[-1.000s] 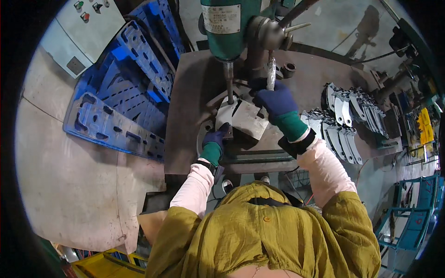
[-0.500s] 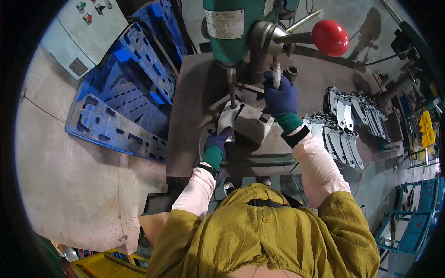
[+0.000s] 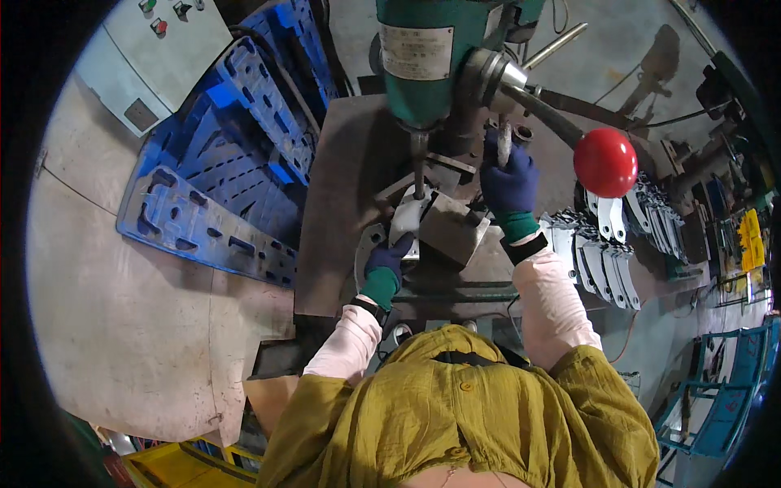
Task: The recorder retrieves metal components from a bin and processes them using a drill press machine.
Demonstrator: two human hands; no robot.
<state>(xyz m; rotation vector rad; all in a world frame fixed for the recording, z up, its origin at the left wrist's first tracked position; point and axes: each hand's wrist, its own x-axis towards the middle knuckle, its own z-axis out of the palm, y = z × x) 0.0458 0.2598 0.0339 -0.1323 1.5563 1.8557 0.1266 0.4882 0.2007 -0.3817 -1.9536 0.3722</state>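
Observation:
A green drill press [image 3: 416,89] stands over the metal table, its spindle [image 3: 419,159] reaching down to a curved, pale metal plate [image 3: 407,218]. That plate lies beside a blocky metal fixture [image 3: 449,229]. My left hand [image 3: 386,257], in a dark blue glove with a green cuff, grips the near end of the plate. My right hand [image 3: 510,179], gloved alike, is wrapped round a worn handle [image 3: 504,142] of the press's feed lever. Another lever arm with a red ball knob [image 3: 605,163] sticks out to the right. The spindle's tip meets the plate, but its exact depth is hard to see.
Several curved metal plates [image 3: 598,264] lie in rows on the table's right side. Blue plastic pallets [image 3: 211,224] lean at the left, below a pale control box [image 3: 167,61]. A blue rack [image 3: 724,390] stands at far right, a yellow frame [image 3: 191,464] at lower left.
The feed lever has turned: its red knob has swung down toward me, and my right hand has moved slightly with its handle. My left hand stays on the plate. The view has shifted a little.

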